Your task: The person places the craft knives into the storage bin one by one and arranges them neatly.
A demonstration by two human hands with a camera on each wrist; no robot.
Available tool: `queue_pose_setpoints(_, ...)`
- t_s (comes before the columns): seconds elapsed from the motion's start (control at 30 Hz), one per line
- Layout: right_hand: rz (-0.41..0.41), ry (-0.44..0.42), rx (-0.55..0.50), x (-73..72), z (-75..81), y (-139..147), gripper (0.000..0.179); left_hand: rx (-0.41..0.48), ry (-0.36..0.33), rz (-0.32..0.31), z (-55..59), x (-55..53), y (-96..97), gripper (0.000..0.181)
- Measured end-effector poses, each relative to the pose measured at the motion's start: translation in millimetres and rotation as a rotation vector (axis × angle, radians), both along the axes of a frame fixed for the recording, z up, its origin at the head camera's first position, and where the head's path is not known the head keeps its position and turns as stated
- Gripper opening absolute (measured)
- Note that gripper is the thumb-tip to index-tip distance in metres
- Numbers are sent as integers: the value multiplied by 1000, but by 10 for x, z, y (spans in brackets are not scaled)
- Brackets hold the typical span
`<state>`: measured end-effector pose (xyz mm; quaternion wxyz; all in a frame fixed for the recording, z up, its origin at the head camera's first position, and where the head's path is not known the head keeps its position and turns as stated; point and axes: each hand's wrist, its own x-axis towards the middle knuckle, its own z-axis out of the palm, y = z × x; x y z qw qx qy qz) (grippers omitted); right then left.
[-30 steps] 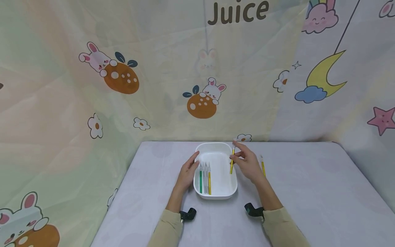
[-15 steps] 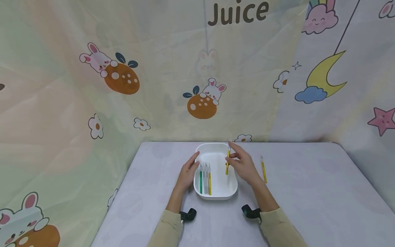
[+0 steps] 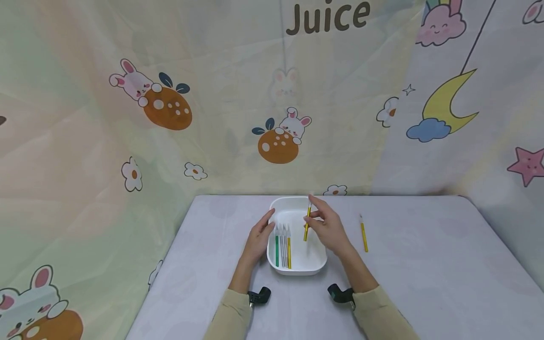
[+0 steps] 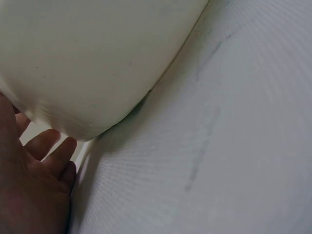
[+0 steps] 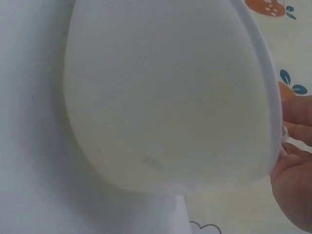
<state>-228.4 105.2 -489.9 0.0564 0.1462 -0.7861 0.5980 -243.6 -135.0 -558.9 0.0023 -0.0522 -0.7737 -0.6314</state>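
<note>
A white rectangular tray (image 3: 316, 259) with rounded corners lies in the middle of the table. My left hand (image 3: 257, 238) rests against its left side, fingers extended along the rim; in the left wrist view those fingers (image 4: 61, 156) are beside the outer wall. Over the tray's right half, my right hand (image 3: 328, 230) pinches a slim yellow pen-like stick (image 3: 307, 227) with a pale upper end, held nearly upright. Several similar sticks, green (image 3: 277, 250), silvery and yellow (image 3: 289, 252), lie side by side in the tray's left half. The tray wall hides the held stick's body in the right wrist view.
Another yellow stick (image 3: 364, 236) with a pale pointed end lies on the white-covered table (image 3: 425, 264), right of the tray. A printed cloth backdrop (image 3: 229, 141) rises behind the table's far edge. Black cameras (image 3: 259, 296) are worn on both wrists.
My right hand has moved left with the yellow stick, from the tray's right rim to over its inside. My left hand and the tray have stayed in place.
</note>
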Motion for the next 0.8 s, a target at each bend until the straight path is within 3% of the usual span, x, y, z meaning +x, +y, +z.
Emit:
queue_pose_setpoints(0.33,-22,2,15,104,142,-143,71,-6,-5,1,9,-2,3,49)
queue_pose_setpoints(0.5,-17,28,-19,52,15,-194,72,-3,-5,8,7,-6,11,48)
queue_pose_setpoints(0.8,5,62,-65,75,-42,-290,72,-3,-5,7,17,-4,8,47)
